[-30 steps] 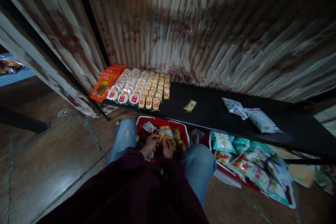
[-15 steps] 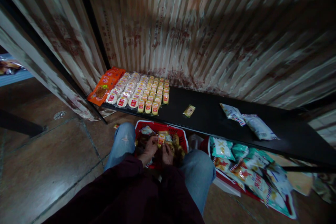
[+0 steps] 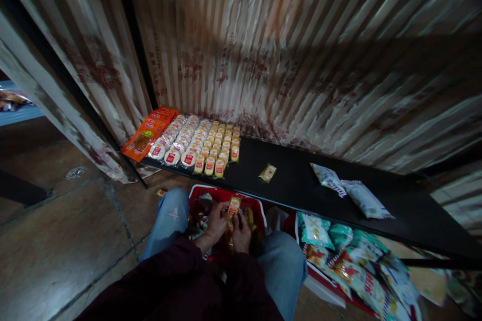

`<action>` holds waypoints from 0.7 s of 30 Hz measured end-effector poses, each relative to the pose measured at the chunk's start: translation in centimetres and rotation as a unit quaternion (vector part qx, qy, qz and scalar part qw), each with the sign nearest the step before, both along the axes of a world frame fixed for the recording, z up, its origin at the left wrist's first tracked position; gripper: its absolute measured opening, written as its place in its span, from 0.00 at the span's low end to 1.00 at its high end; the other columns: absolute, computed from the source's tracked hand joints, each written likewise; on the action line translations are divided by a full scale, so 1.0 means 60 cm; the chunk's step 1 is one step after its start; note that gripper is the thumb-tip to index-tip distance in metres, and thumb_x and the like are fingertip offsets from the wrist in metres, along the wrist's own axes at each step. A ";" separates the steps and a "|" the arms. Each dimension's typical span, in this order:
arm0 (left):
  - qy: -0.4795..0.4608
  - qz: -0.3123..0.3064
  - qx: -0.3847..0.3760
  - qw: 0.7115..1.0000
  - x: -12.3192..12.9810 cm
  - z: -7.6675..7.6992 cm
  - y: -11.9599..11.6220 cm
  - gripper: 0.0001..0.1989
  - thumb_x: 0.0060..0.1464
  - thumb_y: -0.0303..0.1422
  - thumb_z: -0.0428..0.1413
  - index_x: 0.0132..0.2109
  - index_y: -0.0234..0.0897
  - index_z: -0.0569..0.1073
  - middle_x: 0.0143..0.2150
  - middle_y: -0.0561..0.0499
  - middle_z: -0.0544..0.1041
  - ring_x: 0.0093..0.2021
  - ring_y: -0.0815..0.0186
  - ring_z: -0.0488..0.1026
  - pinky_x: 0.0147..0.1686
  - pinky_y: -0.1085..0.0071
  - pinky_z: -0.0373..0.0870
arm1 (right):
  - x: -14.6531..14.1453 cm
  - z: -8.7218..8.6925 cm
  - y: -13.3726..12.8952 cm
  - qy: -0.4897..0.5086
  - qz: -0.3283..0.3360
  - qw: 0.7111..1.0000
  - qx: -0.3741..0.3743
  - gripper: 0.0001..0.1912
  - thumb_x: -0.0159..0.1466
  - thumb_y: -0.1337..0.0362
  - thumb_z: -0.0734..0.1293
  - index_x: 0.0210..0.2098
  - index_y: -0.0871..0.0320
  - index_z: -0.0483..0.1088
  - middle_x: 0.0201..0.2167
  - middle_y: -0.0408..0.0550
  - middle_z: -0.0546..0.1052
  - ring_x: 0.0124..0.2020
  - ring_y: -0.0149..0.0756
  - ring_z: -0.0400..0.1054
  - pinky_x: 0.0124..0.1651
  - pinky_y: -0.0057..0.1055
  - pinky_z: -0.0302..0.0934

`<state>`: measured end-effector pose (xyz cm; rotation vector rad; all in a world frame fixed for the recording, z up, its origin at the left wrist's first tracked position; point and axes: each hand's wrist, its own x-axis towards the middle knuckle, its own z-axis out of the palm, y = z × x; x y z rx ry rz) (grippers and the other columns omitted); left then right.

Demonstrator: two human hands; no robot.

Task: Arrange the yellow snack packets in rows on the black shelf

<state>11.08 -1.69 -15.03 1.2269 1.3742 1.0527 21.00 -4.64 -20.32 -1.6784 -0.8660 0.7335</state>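
Between my two hands, over the red basket [image 3: 259, 202], is a small yellow wrapped snack cake [image 3: 234, 205] with a red and white label. My left hand [image 3: 217, 221] pinches its left side. The fingers of my right hand [image 3: 241, 231] close on its lower right edge. More wrapped pieces lie in the basket below, partly hidden by my hands. Just beyond, on the black shelf [image 3: 286, 180], stand rows of similar yellow snack cakes [image 3: 214, 150] beside rows of round white packaged cakes [image 3: 181, 143].
An orange snack bag [image 3: 150, 130] lies at the shelf's left end. One yellow packet [image 3: 267, 173] and two white bags [image 3: 364, 199] lie farther right. A second red basket holds teal and white bags [image 3: 315, 230]. A pleated curtain [image 3: 233, 50] hangs behind the shelf.
My hands have lifted the snack cake a little, toward the basket's far rim and the shelf edge. My view has tilted up, so the shelf sits lower in the picture.
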 end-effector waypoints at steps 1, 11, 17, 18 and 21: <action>0.005 -0.006 0.009 1.000 0.001 0.008 0.003 0.14 0.49 0.21 0.52 0.41 0.38 0.75 0.41 0.49 0.77 0.43 0.66 0.73 0.50 0.67 0.69 | 0.001 0.008 0.004 -0.005 -0.006 1.000 0.004 0.35 0.55 0.39 0.62 0.47 0.60 0.76 0.46 0.58 0.79 0.50 0.48 0.72 0.54 0.41 0.64; 0.053 -0.008 0.075 0.996 0.011 0.094 0.044 0.15 0.53 0.23 0.50 0.46 0.38 0.74 0.46 0.47 0.76 0.48 0.64 0.71 0.53 0.66 0.66 | 0.019 0.092 0.066 -0.097 0.011 0.995 0.018 0.33 0.58 0.41 0.59 0.47 0.61 0.75 0.44 0.59 0.80 0.46 0.48 0.74 0.51 0.41 0.64; 0.058 0.011 0.061 0.996 0.023 0.124 0.074 0.12 0.55 0.26 0.51 0.45 0.37 0.74 0.44 0.46 0.75 0.46 0.64 0.72 0.50 0.68 0.68 | 0.032 0.120 0.101 -0.112 0.048 0.993 0.006 0.33 0.60 0.42 0.58 0.50 0.60 0.74 0.45 0.59 0.80 0.46 0.47 0.74 0.49 0.38 0.65; 0.056 0.010 0.059 0.997 0.024 0.127 0.078 0.12 0.55 0.26 0.51 0.45 0.37 0.74 0.45 0.46 0.74 0.46 0.64 0.72 0.50 0.68 0.68 | 0.033 0.123 0.105 -0.114 0.050 0.992 0.003 0.32 0.60 0.42 0.58 0.49 0.60 0.74 0.45 0.58 0.80 0.46 0.47 0.74 0.48 0.38 0.65; 0.052 0.009 0.058 0.997 0.028 0.134 0.089 0.13 0.55 0.26 0.50 0.46 0.36 0.74 0.46 0.45 0.74 0.47 0.64 0.72 0.51 0.67 0.67 | 0.034 0.130 0.118 -0.105 0.050 0.993 0.014 0.31 0.61 0.43 0.58 0.49 0.60 0.74 0.44 0.58 0.80 0.46 0.46 0.74 0.48 0.37 0.65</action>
